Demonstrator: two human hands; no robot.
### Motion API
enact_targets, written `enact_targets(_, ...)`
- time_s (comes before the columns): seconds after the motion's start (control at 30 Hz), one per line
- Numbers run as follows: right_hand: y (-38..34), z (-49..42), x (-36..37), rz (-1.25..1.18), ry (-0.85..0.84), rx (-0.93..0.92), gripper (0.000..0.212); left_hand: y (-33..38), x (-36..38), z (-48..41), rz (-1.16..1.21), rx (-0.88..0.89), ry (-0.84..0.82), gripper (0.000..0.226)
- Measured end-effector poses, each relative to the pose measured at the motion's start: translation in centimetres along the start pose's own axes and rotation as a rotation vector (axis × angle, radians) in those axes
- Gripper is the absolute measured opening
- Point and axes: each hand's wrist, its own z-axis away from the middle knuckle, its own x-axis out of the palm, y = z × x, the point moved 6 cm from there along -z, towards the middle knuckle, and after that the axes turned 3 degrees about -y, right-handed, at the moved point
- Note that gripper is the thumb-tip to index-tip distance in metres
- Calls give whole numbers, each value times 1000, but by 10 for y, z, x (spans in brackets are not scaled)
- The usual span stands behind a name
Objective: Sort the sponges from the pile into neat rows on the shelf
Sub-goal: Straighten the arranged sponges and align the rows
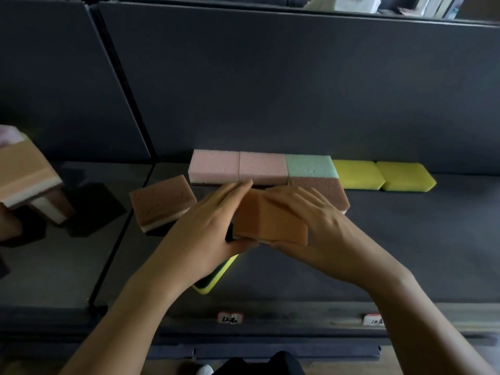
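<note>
Head view — an orange sponge (270,223) is gripped by the left hand (205,228) and right hand (313,220), fingers and thumbs wrapped round it, just before the row of sponges (263,166) lined along the back edge of the shelf (405,239) — a brown sponge (162,207) is seen near its left edge.

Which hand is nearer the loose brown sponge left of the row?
Left. The left hand is just right of the loose brown sponge; the right hand is beyond the orange sponge.
</note>
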Motion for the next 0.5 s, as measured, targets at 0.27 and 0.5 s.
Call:
enact_targets(0.27, 24, 7, -3, -44, 11, 133, 86, -12, -3, -5, 106, -61, -20, 89)
enact_targets(0.5, 24, 2, -6, -48, 13, 157, 89, 4, -13, -13, -86, 13, -17, 95)
